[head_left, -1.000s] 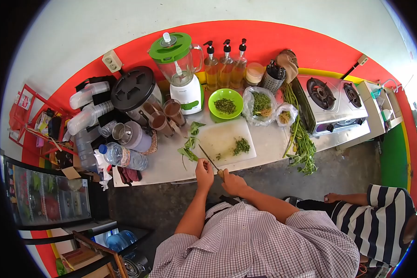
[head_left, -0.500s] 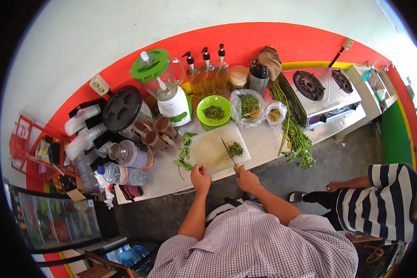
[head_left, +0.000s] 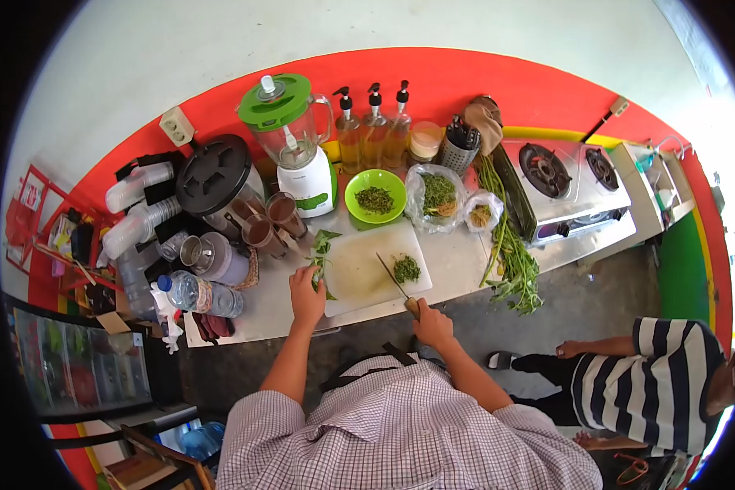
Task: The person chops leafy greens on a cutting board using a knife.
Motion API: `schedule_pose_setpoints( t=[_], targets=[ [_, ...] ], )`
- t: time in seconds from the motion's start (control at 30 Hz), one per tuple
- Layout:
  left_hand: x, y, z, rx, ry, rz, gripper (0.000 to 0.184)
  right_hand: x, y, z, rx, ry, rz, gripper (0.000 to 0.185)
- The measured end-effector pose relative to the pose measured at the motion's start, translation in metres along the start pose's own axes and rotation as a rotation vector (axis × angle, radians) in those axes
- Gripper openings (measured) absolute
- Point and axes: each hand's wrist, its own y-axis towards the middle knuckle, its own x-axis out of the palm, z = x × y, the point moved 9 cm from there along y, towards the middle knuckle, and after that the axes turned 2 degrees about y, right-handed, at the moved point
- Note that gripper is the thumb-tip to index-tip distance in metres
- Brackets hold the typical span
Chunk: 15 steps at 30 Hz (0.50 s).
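Observation:
My right hand (head_left: 434, 325) is closed around the handle of a knife (head_left: 394, 278). Its blade slants over the white cutting board (head_left: 359, 261), just left of a small heap of chopped greens (head_left: 406, 268). At the board's left edge, my left hand (head_left: 306, 292) is on a bunch of leafy green sprigs (head_left: 322, 249), its fingers curled at the leaves and partly hiding them. Behind the board stands a green bowl (head_left: 376, 214) with chopped greens inside.
Plastic bags of greens (head_left: 438, 192) and long-stemmed greens (head_left: 510, 269) lie right of the bowl, near a gas stove (head_left: 576, 196). A blender (head_left: 302, 175), brown cups (head_left: 263, 235) and a water bottle (head_left: 200, 294) stand left. Someone in a striped shirt (head_left: 637, 384) is at the right.
My left hand has moved up and left from the board's front edge onto the leafy sprigs. My right hand still holds the knife by the chopped heap. The camera view has shifted slightly.

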Motion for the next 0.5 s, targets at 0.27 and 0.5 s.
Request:
schedule_pose_setpoints(
  t=[0.27, 0.5],
  targets=[
    [0.043, 0.026, -0.002, 0.103, 0.179, -0.185, 0.038, -0.004, -0.011, -0.015, -0.041, 0.063, 0.057, 0.047],
    [0.048, 0.039, -0.018, 0.034, 0.096, -0.224, 0.020, -0.009, -0.016, -0.022, 0.039, 0.040, 0.095, 0.045]
  ],
)
